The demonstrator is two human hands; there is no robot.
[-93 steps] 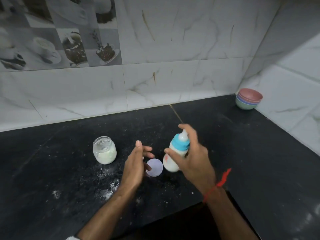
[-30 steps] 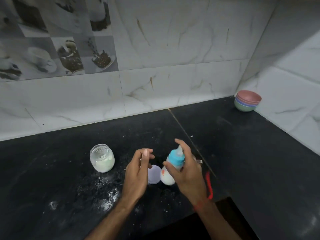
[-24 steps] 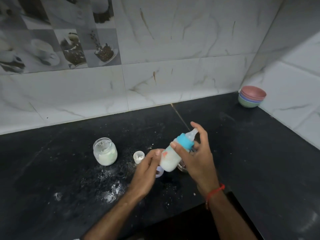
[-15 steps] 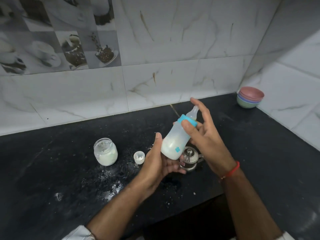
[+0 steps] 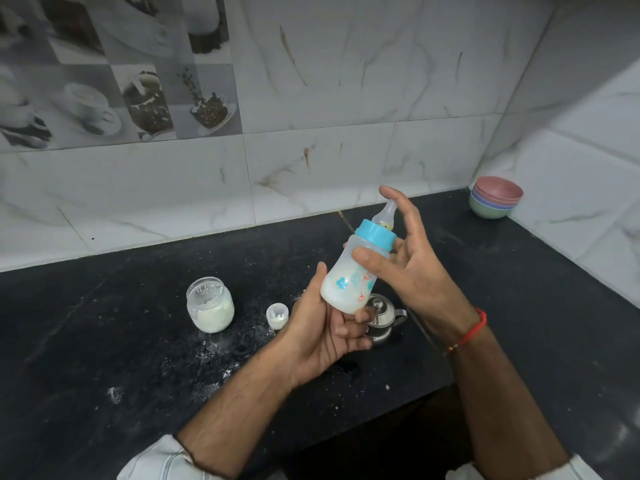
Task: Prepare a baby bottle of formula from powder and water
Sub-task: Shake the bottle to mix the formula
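The baby bottle [image 5: 349, 282], frosted with a blue collar and clear teat, holds white liquid and is tilted, raised above the black counter [image 5: 104, 341]. My right hand [image 5: 412, 268] grips it near the collar, thumb on its front and forefinger by the teat. Palm up, my left hand [image 5: 322, 327] cups the bottle's base. Left of the hands stands an open glass jar [image 5: 210, 304] of white powder, with a small white cap [image 5: 277, 314] beside it.
A small steel pot with a lid [image 5: 381, 315] sits on the counter just behind my left fingers. Spilled powder [image 5: 207, 358] dusts the counter in front of the jar. Stacked coloured bowls [image 5: 496, 196] stand in the far right corner by the tiled wall.
The bottle has been lifted off the counter and tilted. My left hand has moved under its base. The steel pot and white cap have come into view.
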